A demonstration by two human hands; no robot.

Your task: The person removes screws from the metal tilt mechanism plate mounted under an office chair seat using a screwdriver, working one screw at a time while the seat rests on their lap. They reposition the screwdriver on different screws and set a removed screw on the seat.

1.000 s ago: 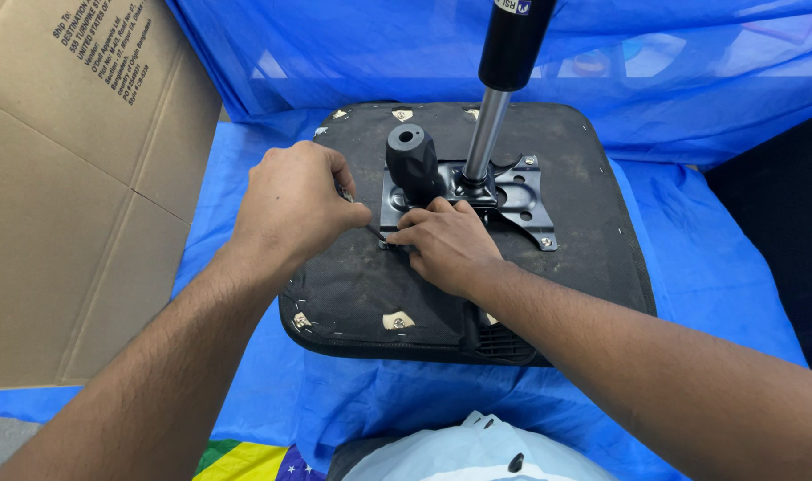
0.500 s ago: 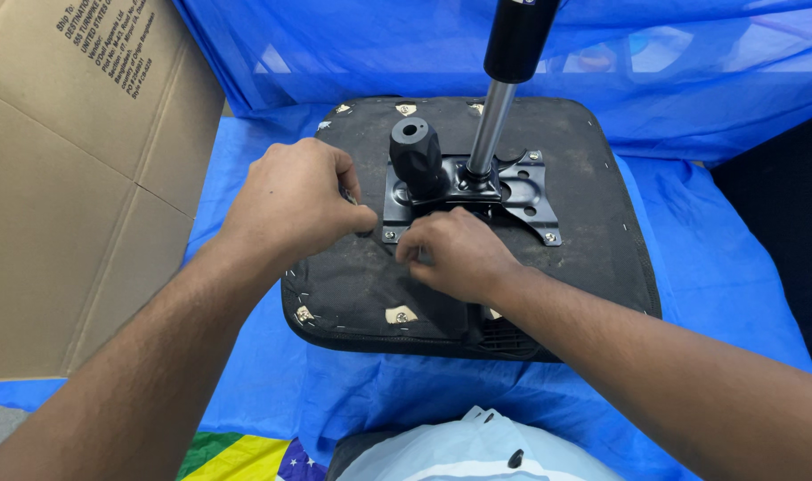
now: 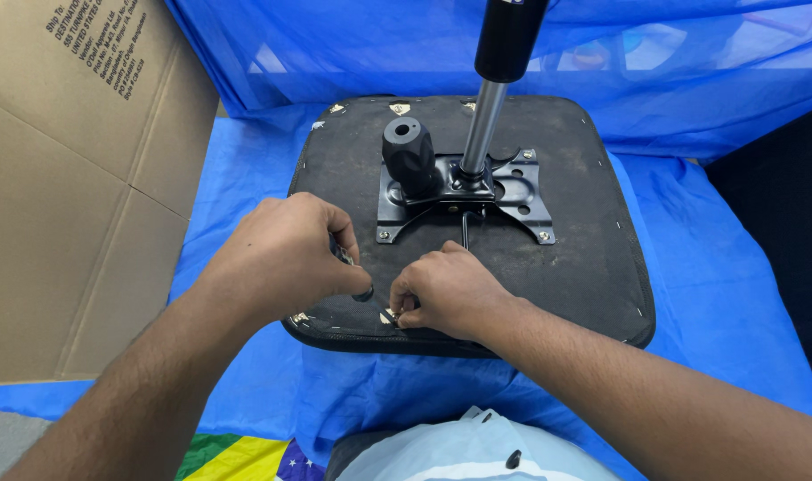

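An upturned black chair seat (image 3: 584,267) lies on blue sheeting, underside up. Bolted to its middle is a black metal plate (image 3: 522,191) with a round knob (image 3: 409,156) and an upright gas cylinder (image 3: 484,116). My left hand (image 3: 281,254) is closed around a small metal tool (image 3: 360,289) with a dark tip, which touches the seat near its front edge. My right hand (image 3: 450,289) is beside it, its fingertips pinched on a small pale piece (image 3: 388,316) at the seat's front edge. What the piece is stays hidden by the fingers.
A large cardboard box (image 3: 68,178) stands on the left. Blue plastic sheeting (image 3: 709,267) covers the surface and hangs behind. A dark object (image 3: 780,205) is at the right edge. A yellow and green cloth (image 3: 237,459) and a pale blue bag (image 3: 459,454) lie at the bottom.
Both hands have moved from the metal plate in the seat's middle down to the seat's front edge. The plate and its bolts are now uncovered.
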